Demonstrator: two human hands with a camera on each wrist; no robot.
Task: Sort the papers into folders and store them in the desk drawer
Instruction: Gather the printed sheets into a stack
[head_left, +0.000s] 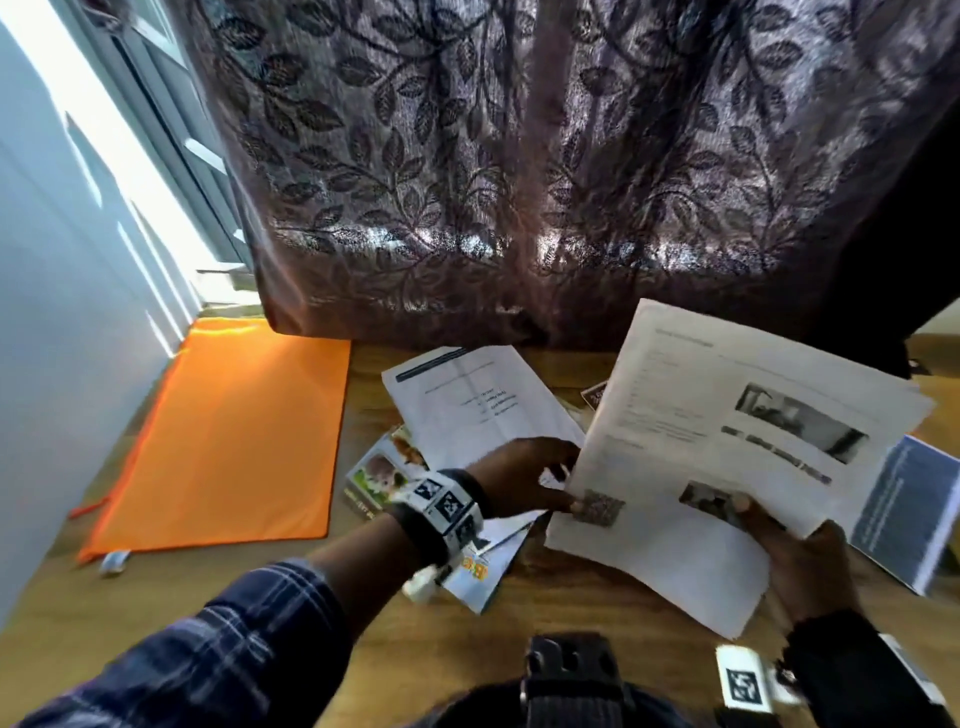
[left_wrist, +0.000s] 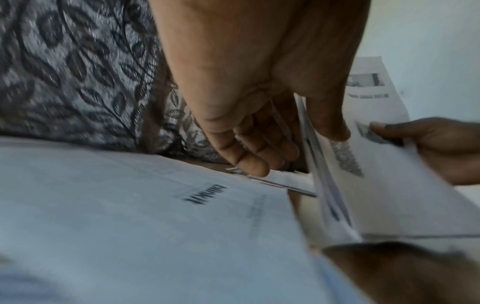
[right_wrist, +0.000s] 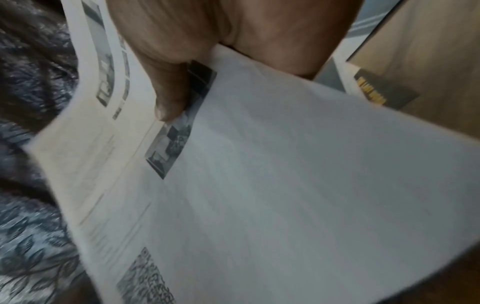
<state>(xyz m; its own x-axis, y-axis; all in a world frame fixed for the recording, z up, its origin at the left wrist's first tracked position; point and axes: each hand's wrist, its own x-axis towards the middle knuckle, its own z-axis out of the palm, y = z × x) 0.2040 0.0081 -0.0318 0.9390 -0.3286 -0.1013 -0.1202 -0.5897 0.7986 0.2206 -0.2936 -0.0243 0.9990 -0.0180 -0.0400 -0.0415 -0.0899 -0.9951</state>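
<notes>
Both hands pinching printed sheets (head_left: 727, 447) above desk, right hand (head_left: 800, 566) near edge, left hand (head_left: 524, 478) left edge, orange folder (head_left: 228, 441) far left

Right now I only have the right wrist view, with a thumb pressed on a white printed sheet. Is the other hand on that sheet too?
Observer: Yes. In the head view the left hand pinches the left edge of the white printed sheet beside a grey square code, while the right hand holds its near edge.
Operator: Any folder in sight?
Observer: A flat orange folder lies on the wooden desk, off to the left and apart from the papers.
Operator: What sits below the left hand?
Observer: A second white sheet with a dark header bar lies on the desk, overlapping colourful picture leaflets.
</notes>
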